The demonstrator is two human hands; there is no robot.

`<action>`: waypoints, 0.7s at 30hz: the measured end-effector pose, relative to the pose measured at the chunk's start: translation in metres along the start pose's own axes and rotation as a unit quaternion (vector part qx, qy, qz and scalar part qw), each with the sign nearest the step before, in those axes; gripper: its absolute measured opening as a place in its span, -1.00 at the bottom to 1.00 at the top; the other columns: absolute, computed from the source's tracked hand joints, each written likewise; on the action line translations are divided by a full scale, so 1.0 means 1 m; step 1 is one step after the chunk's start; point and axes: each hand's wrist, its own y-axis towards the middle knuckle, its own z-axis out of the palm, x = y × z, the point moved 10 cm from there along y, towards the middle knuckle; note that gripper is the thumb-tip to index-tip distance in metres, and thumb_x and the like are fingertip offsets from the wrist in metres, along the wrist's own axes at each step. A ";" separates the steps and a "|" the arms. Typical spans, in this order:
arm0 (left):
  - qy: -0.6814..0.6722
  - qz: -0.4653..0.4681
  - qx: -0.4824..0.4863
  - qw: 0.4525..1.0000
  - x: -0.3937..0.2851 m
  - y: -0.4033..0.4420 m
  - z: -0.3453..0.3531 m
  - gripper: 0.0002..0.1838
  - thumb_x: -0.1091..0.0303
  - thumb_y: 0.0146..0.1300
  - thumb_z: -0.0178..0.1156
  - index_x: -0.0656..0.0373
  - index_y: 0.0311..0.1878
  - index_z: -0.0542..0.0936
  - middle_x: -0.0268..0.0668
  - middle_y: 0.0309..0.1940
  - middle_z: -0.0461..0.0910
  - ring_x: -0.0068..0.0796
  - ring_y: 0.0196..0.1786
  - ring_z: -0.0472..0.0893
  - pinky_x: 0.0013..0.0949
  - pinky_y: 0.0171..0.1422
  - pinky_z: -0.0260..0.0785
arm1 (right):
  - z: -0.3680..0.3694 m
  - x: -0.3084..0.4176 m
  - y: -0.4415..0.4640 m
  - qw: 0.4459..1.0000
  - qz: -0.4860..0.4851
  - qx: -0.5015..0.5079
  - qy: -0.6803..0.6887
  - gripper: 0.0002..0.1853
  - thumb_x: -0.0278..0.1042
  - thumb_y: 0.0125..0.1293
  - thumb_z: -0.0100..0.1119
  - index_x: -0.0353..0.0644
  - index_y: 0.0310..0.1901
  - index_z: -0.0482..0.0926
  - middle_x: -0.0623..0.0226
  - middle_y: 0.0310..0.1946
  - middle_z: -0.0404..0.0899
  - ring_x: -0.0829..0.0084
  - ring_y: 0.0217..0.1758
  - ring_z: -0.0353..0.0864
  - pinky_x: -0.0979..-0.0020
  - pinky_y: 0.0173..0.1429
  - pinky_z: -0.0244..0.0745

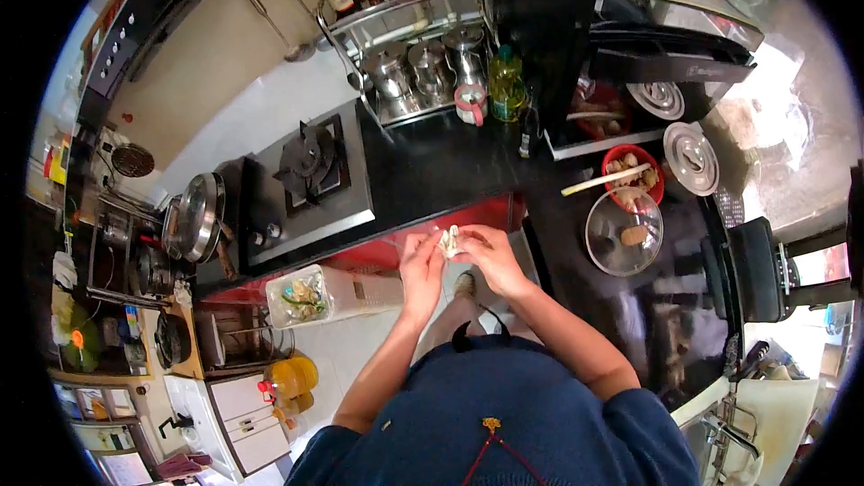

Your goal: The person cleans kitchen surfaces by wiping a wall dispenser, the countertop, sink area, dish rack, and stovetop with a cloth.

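Both hands meet in front of my body, above the floor beside the counter edge. Between their fingertips is a small whitish piece that looks like garlic [449, 239]. My left hand [421, 263] pinches it from the left, with its fingers curled. From the other side, my right hand [491, 257] grips it with thumb and fingers closed. The fingers partly cover the piece. To the right, a red bowl [661, 187] on the black counter holds garlic-like bulbs, and a long pale stalk [594, 183] lies across its rim.
A glass lid [601, 238] leans near the bowl, beside a steel lid [691, 158]. Left of me stands a white bin [364, 295] with scraps in a bag. Ahead are a gas stove [355, 171], steel canisters [389, 72] and an oil bottle [507, 85].
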 end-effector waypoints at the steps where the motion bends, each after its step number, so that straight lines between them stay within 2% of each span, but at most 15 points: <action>1: -0.030 -0.002 0.021 0.999 -0.004 0.006 0.007 -0.70 0.53 0.27 0.08 0.29 0.07 0.53 -0.26 -0.19 0.40 -0.42 -0.14 0.47 -0.42 -0.09 0.37 | -0.004 0.007 0.002 0.999 -0.035 0.006 -0.036 -0.77 -0.40 0.32 0.12 -0.39 -0.10 0.55 0.29 -0.25 0.60 0.51 -0.18 0.59 0.46 -0.11 0.56; 2: -0.114 -0.066 0.046 0.990 0.006 0.007 0.018 -0.65 0.51 0.27 0.11 0.28 0.13 0.51 -0.26 -0.16 0.39 -0.45 -0.12 0.46 -0.43 -0.10 0.37 | -0.007 0.018 0.007 0.994 -0.077 0.013 -0.073 -0.74 -0.35 0.37 0.10 -0.41 -0.08 0.55 0.27 -0.20 0.60 0.50 -0.14 0.59 0.44 -0.05 0.55; 3: -0.193 -0.074 0.050 0.977 0.001 0.012 0.024 -0.62 0.49 0.25 0.15 0.26 0.15 0.50 -0.25 -0.13 0.38 -0.48 -0.10 0.45 -0.45 -0.10 0.37 | -0.017 0.016 0.016 0.988 -0.088 -0.001 -0.130 -0.72 -0.35 0.38 0.07 -0.44 -0.06 0.54 0.25 -0.18 0.60 0.50 -0.13 0.59 0.46 -0.05 0.54; 5: -0.133 0.039 0.029 0.990 -0.021 0.029 0.019 -0.60 0.51 0.19 0.22 0.26 0.14 0.52 -0.25 -0.11 0.39 -0.48 -0.11 0.46 -0.46 -0.11 0.38 | -0.015 0.042 0.018 0.990 -0.088 -0.021 -0.108 -0.76 -0.39 0.35 0.08 -0.41 -0.11 0.57 0.30 -0.24 0.61 0.55 -0.22 0.57 0.52 -0.12 0.48; 6: -0.139 0.021 0.033 0.989 -0.018 0.039 0.022 -0.61 0.55 0.17 0.23 0.27 0.11 0.54 -0.23 0.00 0.39 -0.44 -0.01 0.51 -0.44 -0.01 0.44 | -0.013 0.056 0.019 0.988 -0.101 -0.020 -0.114 -0.76 -0.39 0.35 0.08 -0.41 -0.11 0.57 0.30 -0.24 0.61 0.55 -0.22 0.57 0.52 -0.12 0.48; 9: -0.189 0.048 0.041 0.980 -0.030 0.078 0.027 -0.66 0.56 0.18 0.22 0.27 0.06 0.57 -0.24 -0.01 0.42 -0.46 -0.03 0.52 -0.46 -0.04 0.43 | -0.004 0.091 0.024 0.984 -0.096 -0.008 -0.149 -0.78 -0.40 0.34 0.09 -0.38 -0.11 0.58 0.29 -0.24 0.59 0.52 -0.23 0.57 0.50 -0.13 0.48; 11: -0.212 0.064 0.050 0.974 -0.044 0.108 0.031 -0.68 0.61 0.17 0.18 0.27 0.03 0.59 -0.27 -0.06 0.47 -0.49 -0.06 0.52 -0.50 -0.03 0.40 | 0.020 0.152 0.014 0.908 -0.263 -0.003 -0.325 -0.79 -0.39 0.33 0.10 -0.35 -0.13 0.58 0.28 -0.27 0.58 0.50 -0.19 0.55 0.47 -0.11 0.45; 13: -0.265 0.083 0.099 0.956 -0.061 0.136 0.039 -0.67 0.65 0.17 0.14 0.26 0.02 0.60 -0.30 -0.12 0.51 -0.53 -0.09 0.53 -0.53 -0.01 0.37 | 0.023 0.191 0.016 0.882 -0.265 -0.024 -0.388 -0.83 -0.53 0.23 0.13 -0.33 -0.15 0.59 0.29 -0.27 0.56 0.48 -0.19 0.53 0.48 -0.12 0.42; 15: -0.274 0.088 0.096 0.953 -0.076 0.164 0.040 -0.68 0.69 0.16 0.11 0.26 -0.01 0.61 -0.30 -0.13 0.52 -0.54 -0.09 0.53 -0.53 0.00 0.36 | 0.023 0.249 0.013 0.843 -0.351 -0.079 -0.399 -0.85 -0.55 0.22 0.12 -0.32 -0.18 0.59 0.31 -0.29 0.56 0.51 -0.21 0.53 0.51 -0.12 0.41; 17: -0.304 0.129 0.067 0.942 -0.095 0.189 0.037 -0.70 0.70 0.15 0.11 0.27 -0.04 0.60 -0.30 -0.13 0.52 -0.54 -0.08 0.53 -0.53 -0.01 0.36 | 0.024 0.314 0.001 0.760 -0.439 -0.152 -0.454 -0.87 -0.55 0.22 0.13 -0.28 -0.21 0.59 0.27 -0.29 0.60 0.45 -0.22 0.58 0.48 -0.12 0.46; 18: -0.328 0.151 0.027 0.932 -0.107 0.200 0.031 -0.75 0.66 0.12 0.18 0.25 -0.12 0.61 -0.30 -0.22 0.54 -0.56 -0.21 0.55 -0.55 -0.16 0.37 | 0.028 0.345 -0.003 0.726 -0.475 -0.172 -0.467 -0.87 -0.56 0.22 0.12 -0.28 -0.21 0.59 0.28 -0.29 0.60 0.47 -0.22 0.58 0.48 -0.11 0.45; 19: -0.307 0.156 0.021 0.939 -0.110 0.213 0.036 -0.75 0.67 0.09 0.20 0.26 -0.13 0.57 -0.31 -0.24 0.52 -0.53 -0.23 0.52 -0.51 -0.19 0.36 | 0.031 0.372 -0.006 0.690 -0.509 -0.192 -0.478 -0.87 -0.57 0.22 0.10 -0.28 -0.21 0.59 0.29 -0.30 0.61 0.48 -0.22 0.58 0.48 -0.10 0.45; 21: -0.267 0.152 0.041 0.951 -0.136 0.230 0.040 -0.73 0.71 0.15 0.14 0.27 -0.06 0.49 -0.34 -0.14 0.45 -0.54 -0.06 0.52 -0.52 0.00 0.38 | 0.028 0.417 0.001 0.639 -0.525 -0.248 -0.505 -0.88 -0.56 0.24 0.08 -0.28 -0.21 0.58 0.29 -0.34 0.62 0.53 -0.25 0.58 0.50 -0.10 0.45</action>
